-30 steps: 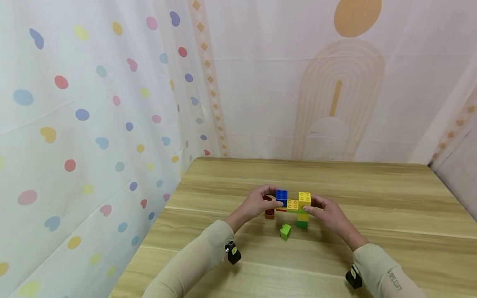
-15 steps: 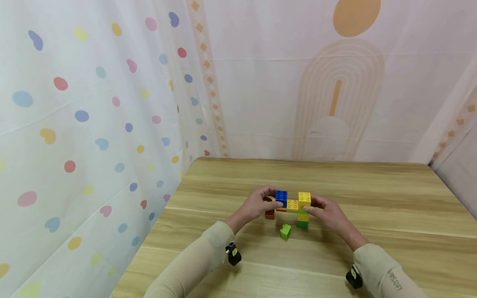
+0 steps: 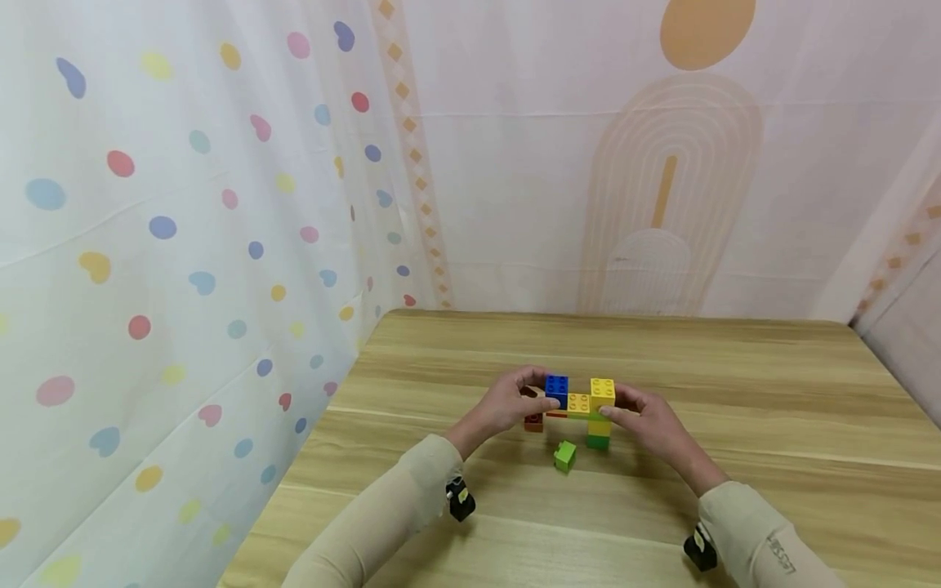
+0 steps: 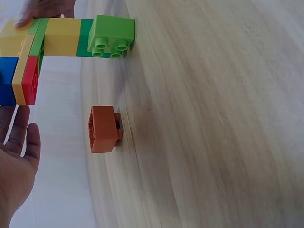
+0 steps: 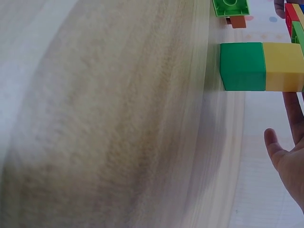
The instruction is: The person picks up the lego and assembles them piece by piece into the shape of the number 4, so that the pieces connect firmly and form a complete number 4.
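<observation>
A bridge-like build of toy building bricks stands between the hands. My left hand [image 3: 507, 402] pinches the blue brick [image 3: 556, 387] at its upper left end. At the other end, my right hand [image 3: 654, 422] grips the top yellow brick [image 3: 603, 389] between thumb and fingers. An orange-yellow piece [image 3: 578, 403] spans the middle, with a red piece [image 4: 31, 80] and a light green piece [image 4: 39, 38] on its underside. Below the right end, a yellow brick [image 5: 283, 66] and a dark green brick [image 5: 242, 66] form a column. The fingers behind the build are partly hidden.
A loose lime green brick [image 3: 564, 456] lies in front of the build. Under the left end, a brown-orange brick [image 4: 103, 129] lies on its side on the wooden table [image 3: 456, 343]. Patterned curtains [image 3: 515, 204] hang behind and to the left.
</observation>
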A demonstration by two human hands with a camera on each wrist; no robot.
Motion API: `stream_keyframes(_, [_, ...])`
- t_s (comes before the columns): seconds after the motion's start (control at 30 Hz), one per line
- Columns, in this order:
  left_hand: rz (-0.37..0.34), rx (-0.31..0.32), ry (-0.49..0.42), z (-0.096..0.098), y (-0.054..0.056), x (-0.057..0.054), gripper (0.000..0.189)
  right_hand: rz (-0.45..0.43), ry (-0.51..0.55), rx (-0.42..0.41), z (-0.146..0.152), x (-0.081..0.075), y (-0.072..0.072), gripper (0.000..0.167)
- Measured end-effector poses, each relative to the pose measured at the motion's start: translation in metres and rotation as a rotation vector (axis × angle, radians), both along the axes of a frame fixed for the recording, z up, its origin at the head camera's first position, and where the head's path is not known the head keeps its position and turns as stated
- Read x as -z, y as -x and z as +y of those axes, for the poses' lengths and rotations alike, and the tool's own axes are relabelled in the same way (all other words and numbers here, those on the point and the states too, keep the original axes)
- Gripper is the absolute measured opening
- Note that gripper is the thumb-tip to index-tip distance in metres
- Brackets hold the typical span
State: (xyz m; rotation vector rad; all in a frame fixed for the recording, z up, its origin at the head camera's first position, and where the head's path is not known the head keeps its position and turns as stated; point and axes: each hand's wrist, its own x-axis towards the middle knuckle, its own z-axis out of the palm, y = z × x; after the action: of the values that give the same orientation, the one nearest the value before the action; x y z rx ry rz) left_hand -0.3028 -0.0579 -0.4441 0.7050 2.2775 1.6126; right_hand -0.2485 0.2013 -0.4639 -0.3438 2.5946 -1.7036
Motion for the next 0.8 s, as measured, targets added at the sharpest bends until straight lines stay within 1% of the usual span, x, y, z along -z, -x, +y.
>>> stream_keyframes(0.17, [-0.001, 0.017, -0.026, 0.0, 0.0, 0.001, 0.033, 0.003, 0.002, 0.005, -0.001, 0.002, 0.001, 0.049])
stream_keyframes(0.27, [-0.001, 0.017, -0.031, 0.001, -0.001, 0.001, 0.033, 0.0, 0.001, 0.009, -0.001, 0.003, 0.0, 0.049])
stream_keyframes(0.53, [-0.015, 0.002, -0.003, 0.001, 0.0, -0.001, 0.035, -0.047, 0.018, 0.025, -0.002, -0.002, -0.002, 0.056])
stream_keyframes(0.67, [-0.008, 0.006, 0.008, 0.001, 0.0, -0.001, 0.034, -0.069, 0.02, 0.013, -0.006, -0.002, 0.002, 0.061])
stream_keyframes(0.8, [0.0, 0.01, 0.015, 0.001, 0.001, -0.001, 0.033, -0.088, 0.007, 0.003, -0.011, -0.001, 0.007, 0.057])
